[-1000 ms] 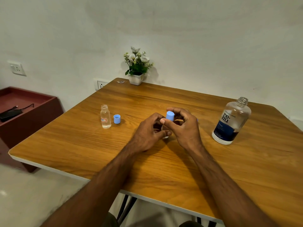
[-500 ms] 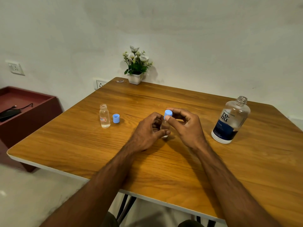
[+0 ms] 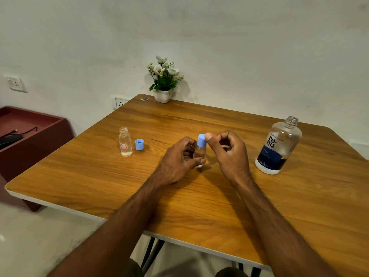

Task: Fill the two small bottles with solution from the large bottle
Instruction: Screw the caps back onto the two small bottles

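Wide bare wood on the wooden table (image 3: 199,206) between the hands and its near edge, and more bare top runs behind them back to the white flower pot (image 3: 163,95) at the far edge by the wall. At mid-table, the left hand (image 3: 180,159) curls round the capped small bottle (image 3: 199,154), thumb across its lower front, the bottle upright with its base on the table. Its blue cap (image 3: 201,140) sits on the neck. The right hand (image 3: 229,154) is just beside it, thumb tip touching the cap's right side, the other fingers curled in behind; whether they also touch the cap I can't tell. Both forearms reach in over the near edge.

Out left, well apart from the hands, the open small bottle (image 3: 125,141) stands upright with clear liquid inside, its loose blue cap (image 3: 139,144) lying just beside it on the right. Over on the right, the large Renu bottle (image 3: 278,145) stands uncapped, near the right edge. A dark red cabinet (image 3: 34,136) sits left of the table.
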